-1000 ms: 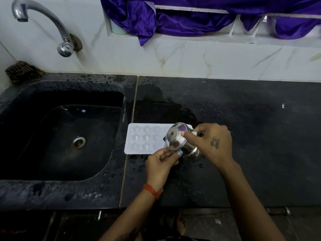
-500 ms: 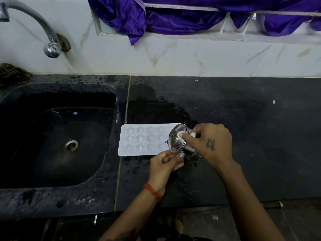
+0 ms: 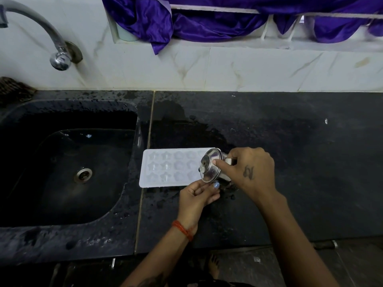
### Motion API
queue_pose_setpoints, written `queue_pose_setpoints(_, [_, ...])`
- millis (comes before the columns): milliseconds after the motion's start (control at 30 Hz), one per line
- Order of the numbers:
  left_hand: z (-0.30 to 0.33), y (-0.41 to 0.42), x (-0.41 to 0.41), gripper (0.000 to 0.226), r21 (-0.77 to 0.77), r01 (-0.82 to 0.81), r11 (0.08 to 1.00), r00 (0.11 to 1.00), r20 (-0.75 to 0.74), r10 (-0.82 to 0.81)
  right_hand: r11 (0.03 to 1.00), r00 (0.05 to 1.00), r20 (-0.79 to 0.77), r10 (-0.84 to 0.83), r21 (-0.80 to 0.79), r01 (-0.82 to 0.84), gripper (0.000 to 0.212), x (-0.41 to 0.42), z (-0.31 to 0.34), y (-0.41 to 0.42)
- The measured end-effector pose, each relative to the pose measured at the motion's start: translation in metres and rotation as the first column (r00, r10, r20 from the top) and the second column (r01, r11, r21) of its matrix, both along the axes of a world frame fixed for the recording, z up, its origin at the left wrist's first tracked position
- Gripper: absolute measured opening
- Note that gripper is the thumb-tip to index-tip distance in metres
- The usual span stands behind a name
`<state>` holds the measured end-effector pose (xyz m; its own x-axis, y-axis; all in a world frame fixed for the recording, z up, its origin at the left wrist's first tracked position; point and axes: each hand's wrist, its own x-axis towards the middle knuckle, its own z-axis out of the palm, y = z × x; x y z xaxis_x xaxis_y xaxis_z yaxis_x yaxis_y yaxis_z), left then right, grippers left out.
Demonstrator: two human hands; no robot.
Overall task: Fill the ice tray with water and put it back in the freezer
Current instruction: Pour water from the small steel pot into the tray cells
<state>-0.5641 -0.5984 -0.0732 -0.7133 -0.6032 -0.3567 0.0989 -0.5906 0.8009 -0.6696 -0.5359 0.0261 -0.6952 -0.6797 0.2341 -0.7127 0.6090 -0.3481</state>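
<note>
A white ice tray (image 3: 165,168) with shaped cells lies flat on the black counter (image 3: 290,152), just right of the sink. My right hand (image 3: 248,168) grips a small steel lidded jug (image 3: 210,167), tipped on its side over the tray's right end, with the forefinger pressed on the lid. My left hand (image 3: 196,194) sits below the jug, fingers curled, its thumb tip touching the jug's lower rim by the tray's near edge. The tray's right end is hidden behind the jug.
A black sink (image 3: 72,162) with a steel drain lies to the left, a steel tap (image 3: 56,42) above it. The counter around the tray is wet. Purple cloth (image 3: 186,19) hangs along the tiled back wall. A brown scrubber (image 3: 14,90) sits at the far left.
Both hands, the jug and the tray hold nearly the same pose; only the camera has shifted a little.
</note>
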Motion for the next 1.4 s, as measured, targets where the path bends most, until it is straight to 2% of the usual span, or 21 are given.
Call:
queue_pose_setpoints(367, [0.009,0.006,-0.007,0.014,-0.099,0.019,0.995,1.0,0.021,-0.017,0.988,0.992,0.109,-0.063,-0.133,0.078,0.043,-0.011,-0.003,0.018])
queue_pose_setpoints(700, [0.005,0.016,-0.014,0.014,-0.025,0.1,0.995,0.995,0.009,-0.099,0.996,0.996,0.034,-0.078,-0.041,0.08,0.043,-0.012,-0.001,0.028])
queue_pose_setpoints(1000, [0.001,0.018,-0.015,0.015,0.002,0.098,0.995,0.995,0.003,-0.098,0.998,0.998,-0.038,-0.059,-0.027,0.058,0.045,-0.013,-0.004,0.026])
queue_pose_setpoints(1200, [0.001,0.018,-0.016,0.014,-0.006,0.086,0.996,0.996,0.008,-0.086,0.998,0.998,-0.025,-0.057,-0.017,0.057,0.046,-0.014,-0.004,0.026])
queue_pose_setpoints(1400, [0.005,0.019,-0.018,0.013,-0.059,0.05,0.997,0.999,0.018,-0.049,0.993,0.993,0.073,-0.091,-0.064,0.095,0.046,-0.018,-0.002,0.033])
